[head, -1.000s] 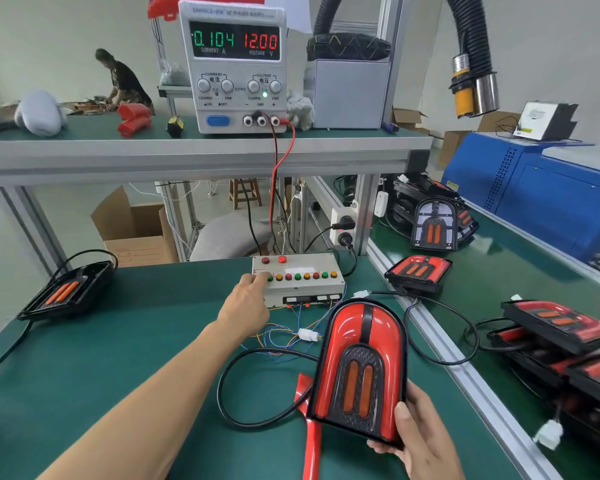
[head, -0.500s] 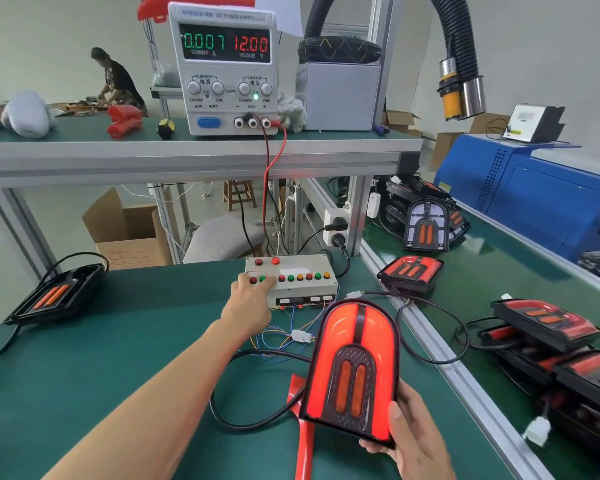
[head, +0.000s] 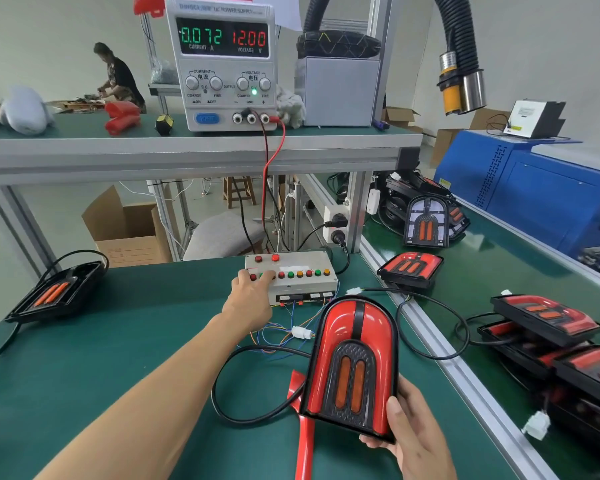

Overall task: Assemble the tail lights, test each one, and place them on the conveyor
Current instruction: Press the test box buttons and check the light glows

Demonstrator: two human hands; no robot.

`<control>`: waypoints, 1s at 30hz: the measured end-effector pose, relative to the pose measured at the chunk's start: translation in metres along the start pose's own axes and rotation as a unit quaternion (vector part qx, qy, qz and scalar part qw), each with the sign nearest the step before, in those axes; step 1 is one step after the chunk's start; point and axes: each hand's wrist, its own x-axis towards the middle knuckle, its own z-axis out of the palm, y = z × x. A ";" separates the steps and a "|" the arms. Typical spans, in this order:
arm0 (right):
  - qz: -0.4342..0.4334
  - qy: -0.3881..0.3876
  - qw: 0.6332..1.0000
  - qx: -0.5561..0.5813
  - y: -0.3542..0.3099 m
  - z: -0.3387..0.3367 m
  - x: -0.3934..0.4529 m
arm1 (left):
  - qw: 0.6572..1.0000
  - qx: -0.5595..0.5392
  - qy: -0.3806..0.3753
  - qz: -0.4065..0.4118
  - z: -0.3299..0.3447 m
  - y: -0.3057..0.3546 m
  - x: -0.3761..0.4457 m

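Observation:
My right hand (head: 411, 431) grips the lower right corner of a red arched tail light (head: 352, 362), tilted up towards me above the green bench. Its black cable (head: 229, 407) loops left to a white connector (head: 300, 332) wired to the test box (head: 293, 277). My left hand (head: 252, 292) reaches to the box's left end, fingertips pressing on the row of coloured buttons. The power supply (head: 222, 60) on the shelf reads 0.072 A and 12.00 V. Several finished tail lights (head: 548, 317) lie on the green conveyor (head: 482, 271) at right.
One more tail light (head: 54, 292) lies at the bench's left end. A red plastic strip (head: 303, 441) sits under the held light. An aluminium rail (head: 465, 372) divides bench from conveyor. A blue machine (head: 534, 188) and an extraction hose (head: 459, 64) stand at right. A person works far back left.
The current reading went from 0.104 to 0.007 to 0.072 A. The glow on the held light's red rim has gone out. My left hand stayed on the buttons.

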 end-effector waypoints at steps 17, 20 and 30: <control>-0.002 -0.005 1.000 -0.001 0.006 -0.004 0.004 | 0.998 0.028 0.048 -0.018 0.004 0.006 -0.004; 0.000 -0.007 1.000 -0.001 0.008 -0.006 0.005 | 0.990 0.053 0.130 0.018 0.013 0.014 -0.008; -0.004 -0.003 1.000 -0.003 0.011 -0.008 0.004 | 0.987 0.115 0.065 0.095 0.026 0.052 0.011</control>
